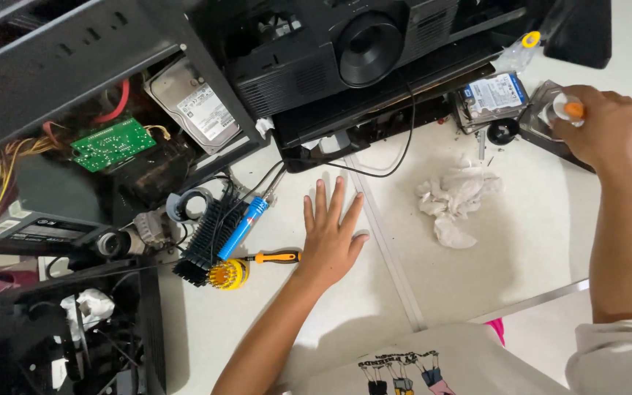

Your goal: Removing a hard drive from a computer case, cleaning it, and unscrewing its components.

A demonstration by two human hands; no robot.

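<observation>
We see the left hand (330, 238) lying flat on the white worktop (521, 271), palm down, its fingers (321, 197) spread and released, holding nothing. Just to its left lies a small screwdriver with an orange and black handle (278, 257), its near end touching or almost touching the hand's edge; we cannot tell which. Beside that sits a round yellow bit holder (228, 274), and a blue-handled soldering iron (244, 225) slants across a black finned heat sink (206, 238). The right hand (608, 132) is well apart, at the upper right, its fingers clenched around a tool with an orange and clear handle (568, 110), held over a dark metal drive housing (539, 121). Just left of that housing rests a hard drive with a white label (493, 97), with a small black round part (503, 132) below it. A crumpled white tissue (456, 197) lies between the two hands. A black projector (367, 44) stands at the top, and an open computer case with a green circuit board (113, 144) fills the left.
</observation>
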